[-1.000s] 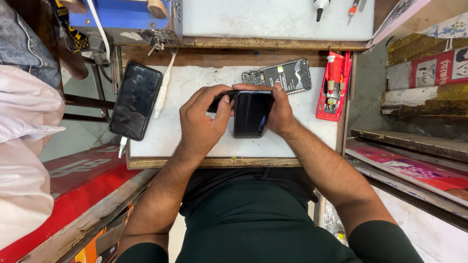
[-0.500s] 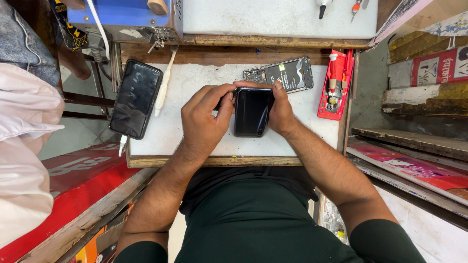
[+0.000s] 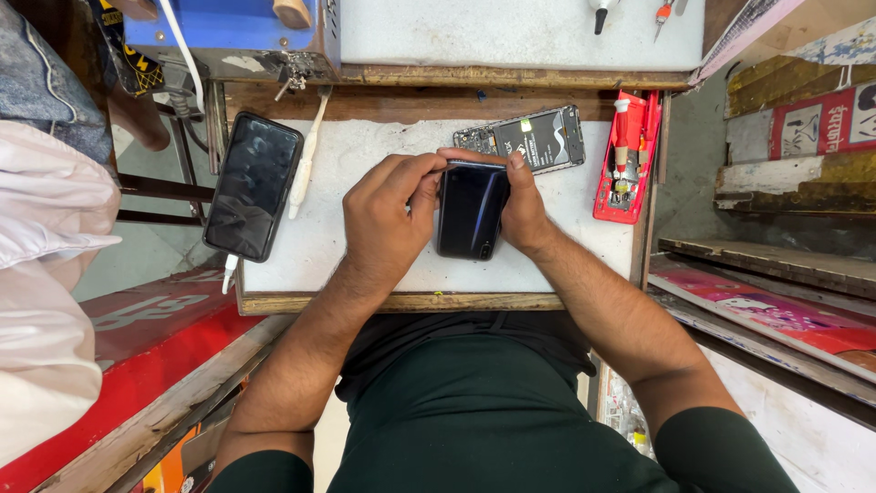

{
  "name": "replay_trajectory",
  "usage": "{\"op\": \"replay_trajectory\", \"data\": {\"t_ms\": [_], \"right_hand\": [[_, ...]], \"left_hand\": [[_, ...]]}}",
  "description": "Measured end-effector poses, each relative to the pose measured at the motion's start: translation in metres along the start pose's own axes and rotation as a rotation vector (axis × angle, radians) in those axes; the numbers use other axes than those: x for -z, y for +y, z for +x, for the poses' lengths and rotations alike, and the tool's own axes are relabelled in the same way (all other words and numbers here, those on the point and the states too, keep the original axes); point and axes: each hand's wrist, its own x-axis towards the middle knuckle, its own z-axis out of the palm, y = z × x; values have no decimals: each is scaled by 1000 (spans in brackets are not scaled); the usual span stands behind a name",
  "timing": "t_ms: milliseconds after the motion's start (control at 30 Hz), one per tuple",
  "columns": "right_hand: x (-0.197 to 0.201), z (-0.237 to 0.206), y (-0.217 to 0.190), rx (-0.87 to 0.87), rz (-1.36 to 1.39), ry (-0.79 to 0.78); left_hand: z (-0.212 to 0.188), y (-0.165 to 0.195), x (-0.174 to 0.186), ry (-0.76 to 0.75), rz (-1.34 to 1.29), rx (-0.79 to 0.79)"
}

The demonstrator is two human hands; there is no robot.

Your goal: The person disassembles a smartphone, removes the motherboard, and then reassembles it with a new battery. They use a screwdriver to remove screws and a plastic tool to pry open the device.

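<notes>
We look down on our small white-topped wooden table (image 3: pixel 365 265), its worn surface edged with a brown wooden rim, which carries nearly everything in view. Beyond its far edge stands a blue metal box-shaped machine (image 3: pixel 228 32) with a white cable running over it. On the table's left edge lies a large black smartphone with a glossy dark screen (image 3: pixel 253 185), partly overhanging the rim, and just beside it a slim white plastic tool (image 3: pixel 307 155) lies lengthwise. At the right edge sits a red rectangular plastic tool tray (image 3: pixel 625 155) holding small tubes and tools. Near the table's middle we hold a glossy black phone back panel (image 3: pixel 470 212), standing just above the surface, between both hands. Our left hand (image 3: pixel 388 219) is curled round its left edge, the fingers bent over the top corner and pinching it. Our right hand (image 3: pixel 522 205) closes on the right edge, with the fingertips pressed along the top rim. Just behind the panel, touching or nearly touching our right fingers, lies an opened phone body with its dark battery and circuit parts showing (image 3: pixel 534 139), tilted slightly on the table.
</notes>
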Motion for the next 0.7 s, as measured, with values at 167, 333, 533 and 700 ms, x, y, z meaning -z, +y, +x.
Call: {"op": "replay_trajectory", "data": {"t_ms": [167,333,533,700], "right_hand": [[-2,-2,-1,-1,22,-3],[3,0,4,17,47,-30],[7,1,9,0,58,-18],[6,1,7,10,38,-26]], "left_hand": [[2,5,6,-42,-113,103],[13,2,10,-87,-105,76],[23,-1,14,-138,-31,-21],[29,-6,15,-246,-57,8]]}}
